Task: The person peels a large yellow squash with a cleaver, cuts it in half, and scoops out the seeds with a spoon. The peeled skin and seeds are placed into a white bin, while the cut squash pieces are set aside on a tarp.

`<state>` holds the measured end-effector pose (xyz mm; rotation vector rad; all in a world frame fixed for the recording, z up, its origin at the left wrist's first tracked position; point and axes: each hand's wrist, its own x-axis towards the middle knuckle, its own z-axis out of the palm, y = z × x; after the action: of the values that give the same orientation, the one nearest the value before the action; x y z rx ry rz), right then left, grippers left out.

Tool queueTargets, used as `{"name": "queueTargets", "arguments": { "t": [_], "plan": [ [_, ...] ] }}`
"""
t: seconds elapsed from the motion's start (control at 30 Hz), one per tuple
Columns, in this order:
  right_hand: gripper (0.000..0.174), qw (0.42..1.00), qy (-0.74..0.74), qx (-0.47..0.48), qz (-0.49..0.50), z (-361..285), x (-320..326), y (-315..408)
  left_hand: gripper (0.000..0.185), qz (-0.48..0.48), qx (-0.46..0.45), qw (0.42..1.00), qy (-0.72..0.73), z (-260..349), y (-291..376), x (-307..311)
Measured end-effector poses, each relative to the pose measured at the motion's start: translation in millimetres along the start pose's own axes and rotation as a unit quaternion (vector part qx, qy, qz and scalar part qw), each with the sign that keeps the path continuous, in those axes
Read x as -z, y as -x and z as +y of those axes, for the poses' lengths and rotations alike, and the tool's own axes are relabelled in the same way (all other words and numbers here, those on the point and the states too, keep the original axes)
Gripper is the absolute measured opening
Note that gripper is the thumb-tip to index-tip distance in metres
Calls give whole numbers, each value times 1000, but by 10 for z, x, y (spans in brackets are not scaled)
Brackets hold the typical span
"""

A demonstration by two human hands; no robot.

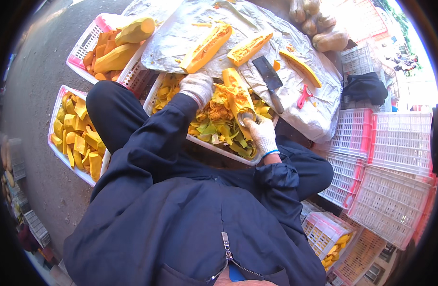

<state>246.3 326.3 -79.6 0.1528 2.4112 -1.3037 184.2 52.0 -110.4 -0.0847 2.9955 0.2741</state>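
Note:
In a white cotton glove, my right hand (262, 132) is closed on a round metal tool (246, 116), perhaps a scoop, at the near end of a cut squash piece (237, 93). Loose pulp hangs from this piece, which lies over a crate (226, 151) of peelings and stringy seed pulp (215, 109). My left hand (198, 87), also gloved, is curled above the crate's left part, close to the sheet-covered work surface (165, 53). Its fingers are turned from view. Just beyond it lies a halved squash (207, 48) with seeds showing.
Another squash half (249, 48), a cleaver (269, 73), a squash slice (301, 68) and a red peeler (305, 97) lie on the sheet. Crates of peeled squash (118, 53) and cut chunks (79, 132) stand left. Whole squashes (330, 39) sit far right, above stacked crates (399, 143).

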Motion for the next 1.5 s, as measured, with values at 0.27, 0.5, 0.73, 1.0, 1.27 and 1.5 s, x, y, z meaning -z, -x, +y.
{"name": "queueTargets", "arguments": {
  "t": [0.27, 0.5, 0.73, 1.0, 1.27, 1.5],
  "plan": [
    [35, 961, -247, -121, -28, 193, 9, -48, 67, -27, 96, 995, 4, -149, 441, 579],
    [31, 894, -409, -147, -109, -58, -312, 176, 72, -268, 242, 646, 673, 133, 846, -124],
    [37, 932, -311, -113, -147, -173, -377, 282, 47, -345, 174, 193, 902, 466, 899, -313],
    [30, 991, 7, 85, 106, -666, 130, -232, 53, -301, 219, 194, 908, 478, 849, -469],
    [31, 984, -15, 119, 131, -495, -323, -1256, 40, -306, 282, 310, 855, 499, 842, -394],
    [30, 954, 96, 207, 197, -511, -553, -1460, 32, -294, 304, 352, 835, 532, 859, -287]
  ]
}}
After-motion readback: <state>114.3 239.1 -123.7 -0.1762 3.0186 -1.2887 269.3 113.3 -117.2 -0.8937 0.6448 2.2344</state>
